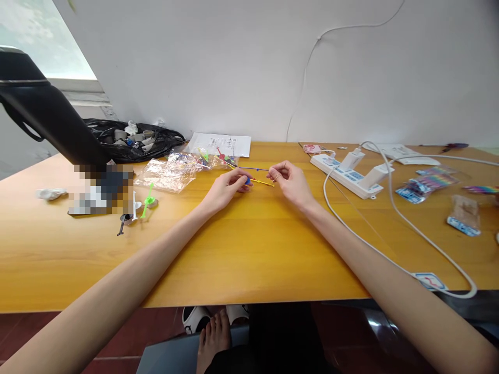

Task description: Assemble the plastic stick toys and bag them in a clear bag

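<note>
A blurred patch (102, 189) hides things left of the bags (171, 171); the rods' (259, 175) joints are too small to tell.

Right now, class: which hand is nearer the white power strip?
Right. The right hand lies just left of the power strip; the left hand is farther left, beyond it.

You've got a thin blue plastic stick (255, 169) and a thin yellow plastic stick (263, 182) pinched between both hands, mid-surface. Blue one runs near-horizontal, a small bead at its midpoint. Yellow one sits just below it, angled slightly down to the right. A small blue plastic piece (248, 179) joins their left ends; its shape is too small to resolve.
</note>
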